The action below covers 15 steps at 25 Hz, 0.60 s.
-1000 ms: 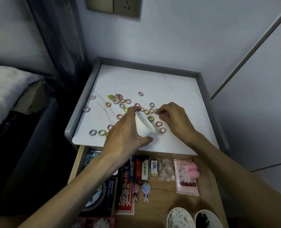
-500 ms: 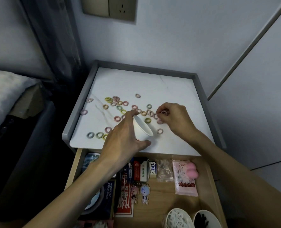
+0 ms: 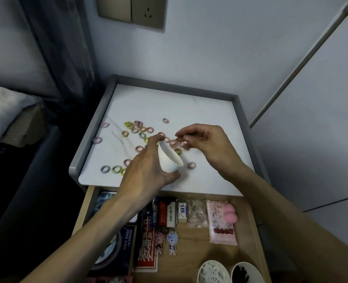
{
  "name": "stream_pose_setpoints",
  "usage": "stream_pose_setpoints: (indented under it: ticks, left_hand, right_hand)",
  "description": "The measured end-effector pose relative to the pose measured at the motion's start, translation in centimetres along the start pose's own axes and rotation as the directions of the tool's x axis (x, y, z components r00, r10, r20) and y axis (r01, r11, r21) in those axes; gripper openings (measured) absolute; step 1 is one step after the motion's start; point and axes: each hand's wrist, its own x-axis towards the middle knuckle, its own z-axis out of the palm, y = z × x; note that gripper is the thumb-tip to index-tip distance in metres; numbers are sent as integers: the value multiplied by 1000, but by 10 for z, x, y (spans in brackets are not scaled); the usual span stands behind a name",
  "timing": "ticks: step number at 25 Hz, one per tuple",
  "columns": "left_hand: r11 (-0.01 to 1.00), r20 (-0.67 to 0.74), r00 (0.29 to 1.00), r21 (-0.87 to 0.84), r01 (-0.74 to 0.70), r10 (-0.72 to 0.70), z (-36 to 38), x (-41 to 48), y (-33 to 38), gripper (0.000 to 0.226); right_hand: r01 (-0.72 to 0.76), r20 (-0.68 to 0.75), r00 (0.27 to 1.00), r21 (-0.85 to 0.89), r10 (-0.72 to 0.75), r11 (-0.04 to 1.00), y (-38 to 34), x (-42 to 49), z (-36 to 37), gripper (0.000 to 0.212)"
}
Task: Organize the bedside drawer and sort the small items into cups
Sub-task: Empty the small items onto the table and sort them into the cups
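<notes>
Loading hair rings into the hand-held cup

The left hand [image 3: 148, 170] grips the white cup [image 3: 169, 158] over the front of the bench [image 3: 169, 103], fingers wrapped round its wall and its mouth tilted toward the right hand [image 3: 207, 146]. The right-hand fingers [image 3: 186, 137] are drawn into a pinch near the rim; whether a ring sits between them cannot be told. Loose hair rings [image 3: 140, 129] lie scattered beneath. Bring the pinch over the mouth before releasing, and keep the tilt shallow to prevent spillage
</notes>
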Motion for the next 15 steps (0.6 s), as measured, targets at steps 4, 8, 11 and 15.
stream_pose_setpoints:
  ticks: [4,8,11,15]
  left_hand:
    - [1000,-1,1000,-10,0,0,-2,0,0,90]
    - [1000,-20,1000,3,16,-16,-10,0,-3,88]
    - [1000,-12,1000,-8,18,-18,-12,-3,-2,86]
    - [1000,-12,1000,10,10,-10,-10,2,-2,86]
  right_hand:
    - [-46,-119,993,-455,-10,889,34,7,-3,18]
    - [-89,-82,995,-558,52,825,58,13,7,30]
    - [-159,-158,983,-496,91,854,61,18,10,38]
    - [-64,-82,996,-594,19,802,64,17,17,26]
